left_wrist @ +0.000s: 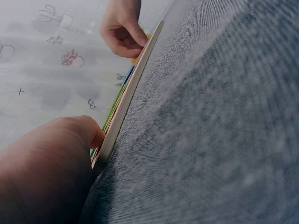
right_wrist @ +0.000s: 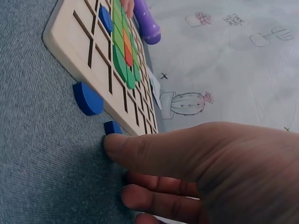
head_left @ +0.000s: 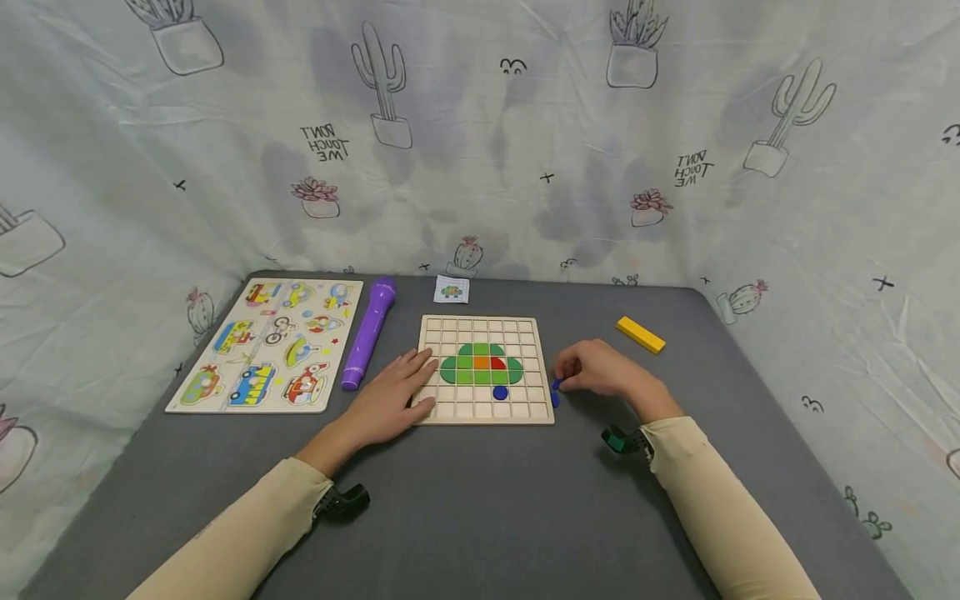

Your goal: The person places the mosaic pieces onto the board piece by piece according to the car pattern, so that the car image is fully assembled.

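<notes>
A wooden grid board lies on the grey table. On it, green, orange and red tiles form a rounded block, with a round blue piece just below. My left hand rests on the board's left edge, fingers extended over the rim. Beside the right edge, my right hand has its fingers curled, thumb and fingertips at a small blue tile. The thumb partly covers that tile. Another blue tile, with one curved side, lies closer to me against the board.
A picture puzzle board lies at the left, with a purple microphone-shaped object next to it. Behind the grid board is a small pattern card. A yellow bar lies beyond my right hand. Cactus-printed cloth hangs at the back.
</notes>
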Motion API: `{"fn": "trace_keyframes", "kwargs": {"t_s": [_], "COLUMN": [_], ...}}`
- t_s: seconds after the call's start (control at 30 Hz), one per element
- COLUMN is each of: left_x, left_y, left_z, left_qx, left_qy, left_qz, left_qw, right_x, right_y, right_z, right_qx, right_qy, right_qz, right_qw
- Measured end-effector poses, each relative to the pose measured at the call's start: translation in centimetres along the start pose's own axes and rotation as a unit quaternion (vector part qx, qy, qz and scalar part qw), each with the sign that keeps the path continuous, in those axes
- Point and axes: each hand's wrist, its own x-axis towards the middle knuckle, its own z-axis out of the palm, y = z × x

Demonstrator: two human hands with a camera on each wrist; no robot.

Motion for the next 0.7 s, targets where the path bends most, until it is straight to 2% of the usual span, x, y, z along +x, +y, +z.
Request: {"fn": "trace_keyframes", "kwargs": {"t_s": [0.17,0.3,0.5,0.7], "left_x": [0.0,0.0,0.1,0.0], "left_y": [0.1,0.2,0.2,0.2], "left_z": [-0.1,-0.1,0.0,-0.1], "left_qx": [-0.001,-0.002,-0.003,-0.001], "left_qy": [-0.001,-0.002,-0.007,-0.004], "left_qz": [0.000,-0.002,-0.003,-0.004], "left_qw": [1.0000,1.0000,1.0000,1.0000], "right_x": [0.0,-0.1,-0.1,0.8], "right_y": [-0.1,-0.6,-2.2,-4.4], "right_z": [-0.3,-0.4,-0.4,0.2], "right_qx": [-0.003,0.001,0.006,0.014], "right_qy": [0.027,0.055,0.095,0.101], "right_qz": [0.022,0.020,0.002,-0.036], "right_qw": [0.9994,0.9983,0.9955,0.9942]}}
